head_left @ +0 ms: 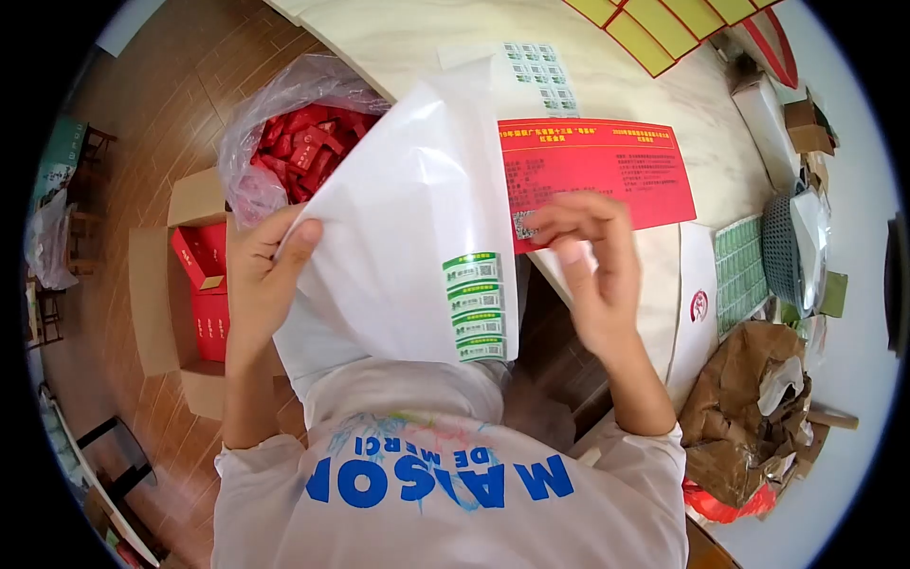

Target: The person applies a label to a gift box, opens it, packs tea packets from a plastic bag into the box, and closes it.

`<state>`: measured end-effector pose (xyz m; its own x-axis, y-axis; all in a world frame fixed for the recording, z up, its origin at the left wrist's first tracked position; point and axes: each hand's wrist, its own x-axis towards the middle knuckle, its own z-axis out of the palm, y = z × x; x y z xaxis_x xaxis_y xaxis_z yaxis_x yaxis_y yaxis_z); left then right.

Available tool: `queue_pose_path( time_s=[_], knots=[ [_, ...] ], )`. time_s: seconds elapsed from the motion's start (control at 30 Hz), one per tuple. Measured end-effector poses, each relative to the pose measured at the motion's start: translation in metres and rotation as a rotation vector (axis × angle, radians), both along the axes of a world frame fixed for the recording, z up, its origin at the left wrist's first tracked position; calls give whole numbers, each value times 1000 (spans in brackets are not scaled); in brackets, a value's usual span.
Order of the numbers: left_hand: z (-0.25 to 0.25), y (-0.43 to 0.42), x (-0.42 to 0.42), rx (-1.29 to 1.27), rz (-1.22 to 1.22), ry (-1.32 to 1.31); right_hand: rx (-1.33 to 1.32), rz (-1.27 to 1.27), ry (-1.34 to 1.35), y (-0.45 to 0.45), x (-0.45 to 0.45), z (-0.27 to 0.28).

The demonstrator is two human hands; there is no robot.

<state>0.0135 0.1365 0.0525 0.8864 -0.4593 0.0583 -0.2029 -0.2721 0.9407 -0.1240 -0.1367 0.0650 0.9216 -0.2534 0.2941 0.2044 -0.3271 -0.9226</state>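
My left hand (270,275) pinches the left edge of a large white backing sheet (398,209), which hangs tilted above my lap. Several green and white labels (476,305) run in a column along the sheet's lower right edge. My right hand (592,266) is raised to the right of the sheet, fingers bent and slightly blurred; whether something small is between the fingertips cannot be made out. Just behind it, a flat red printed card (607,171) lies on the pale table (654,104), overhanging the near edge.
A plastic bag (248,123) of red packets stands at the left, above an open carton (152,284) with red boxes. More labels (540,71) lie on the table. At right are a grey basket (782,247) and a brown bag (744,408).
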Motion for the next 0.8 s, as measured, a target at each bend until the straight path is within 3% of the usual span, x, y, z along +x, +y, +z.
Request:
queue_pose_path(
  time_s=[0.1, 0.23, 0.27, 0.33, 0.4, 0.47, 0.57, 0.6, 0.67, 0.8],
  knots=[
    [9, -3, -7, 28, -1, 53, -35, 14, 103, 23, -2, 6],
    [1, -6, -12, -105, -22, 119, 230, 87, 200, 33, -7, 5],
    [0, -15, -18, -157, 45, 8, 304, 97, 177, 34, -8, 4],
    [1, -17, -21, -213, 110, -104, 211, 88, 138, 36, -10, 2],
    [2, -9, -18, -49, 222, -464, -222, 96, 71, 38, -15, 6],
    [8, 0, -24, -25, 222, -534, -329, 185, 111, 46, -17, 7],
    [19, -2, -36, 177, -164, -834, -450, 258, 20, 55, -17, -8],
    [20, -8, -38, 177, -164, -833, -450, 259, 20, 56, -18, -7],
    [17, -18, -39, 287, -482, -765, -448, 267, 108, 56, -19, -6],
    [0, -26, -38, 214, -543, -717, -464, 281, 91, 54, -21, -4]
  ],
)
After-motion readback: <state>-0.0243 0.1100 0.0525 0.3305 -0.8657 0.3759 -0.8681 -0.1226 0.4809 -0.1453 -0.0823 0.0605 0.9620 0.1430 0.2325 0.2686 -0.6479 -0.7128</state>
